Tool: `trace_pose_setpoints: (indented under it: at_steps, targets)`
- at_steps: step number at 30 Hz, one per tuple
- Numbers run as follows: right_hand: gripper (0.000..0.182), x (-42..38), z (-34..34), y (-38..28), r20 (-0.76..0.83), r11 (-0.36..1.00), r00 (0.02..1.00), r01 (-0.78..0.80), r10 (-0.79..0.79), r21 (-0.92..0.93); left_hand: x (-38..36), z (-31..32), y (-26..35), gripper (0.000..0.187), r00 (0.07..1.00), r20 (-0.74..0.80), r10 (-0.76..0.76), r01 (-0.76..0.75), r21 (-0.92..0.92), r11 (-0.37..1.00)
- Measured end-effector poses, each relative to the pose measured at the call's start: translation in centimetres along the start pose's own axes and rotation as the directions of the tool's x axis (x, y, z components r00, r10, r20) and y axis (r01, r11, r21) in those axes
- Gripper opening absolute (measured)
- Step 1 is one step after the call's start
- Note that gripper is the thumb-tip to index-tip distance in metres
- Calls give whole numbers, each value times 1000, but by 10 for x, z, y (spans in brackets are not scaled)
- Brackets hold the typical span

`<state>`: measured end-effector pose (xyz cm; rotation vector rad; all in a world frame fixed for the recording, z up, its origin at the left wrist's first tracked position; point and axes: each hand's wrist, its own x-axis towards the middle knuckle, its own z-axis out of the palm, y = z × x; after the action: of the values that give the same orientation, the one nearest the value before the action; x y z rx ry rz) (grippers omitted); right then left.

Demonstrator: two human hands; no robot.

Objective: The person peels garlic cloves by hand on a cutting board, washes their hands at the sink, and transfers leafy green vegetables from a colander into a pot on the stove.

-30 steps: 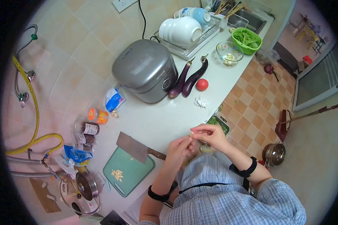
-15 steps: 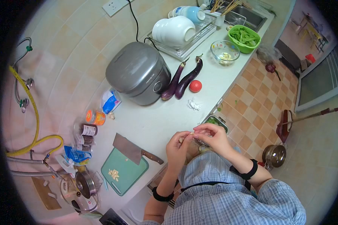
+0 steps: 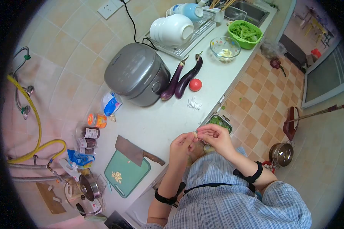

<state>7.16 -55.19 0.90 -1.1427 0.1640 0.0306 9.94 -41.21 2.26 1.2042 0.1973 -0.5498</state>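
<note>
Over the counter's front edge, my left hand [image 3: 182, 145] and my right hand [image 3: 217, 138] meet at the fingertips. Between them is a small pale garlic clove [image 3: 195, 135], pinched by both hands. To the left lies a green cutting board [image 3: 133, 173] bearing chopped garlic [image 3: 117, 176] in small pale pieces. A cleaver [image 3: 130, 149] with a wooden handle rests across the board's upper edge. Below my right hand, a container of green leaves [image 3: 220, 121] shows in part. Farther up the counter, a glass bowl [image 3: 225, 49] holds some pale pieces.
Two eggplants [image 3: 188, 79], a tomato [image 3: 195, 84] and crumpled white tissue [image 3: 194, 103] lie beside the grey rice cooker [image 3: 137, 74]. A dish rack [image 3: 191, 44] with white bowls and a green basket [image 3: 249, 45] of leafy greens stand farther back. Jars [image 3: 88, 133] line the wall.
The view has shifted slightly. My fingers have moved a little around the garlic clove, and more of the clove shows between the fingertips. Both hands stay together.
</note>
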Motion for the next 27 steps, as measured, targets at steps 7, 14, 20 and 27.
trace_pose_setpoints:
  at_steps: [7, 14, 20, 27]
  targets:
    - [23, -3, 4, -1, -21, 999, 999, 30, -31, -23, -2, 2, -3, 18, 996, -56, 73, -73, 1, 997]
    - [30, -2, 1, 5, -39, 988, 994, 95, -101, -122, -4, 7, -4, 15, 982, -49, 183, -170, 189, 967]
    - [34, -4, -1, 1, -26, 948, 989, 133, -147, -290, -4, 10, -2, 14, 971, -13, 238, -223, 311, 924]
    - [38, -4, -5, 4, -14, 980, 998, 63, -67, -187, 1, 0, -8, 15, 985, -1, 174, -167, 284, 944]
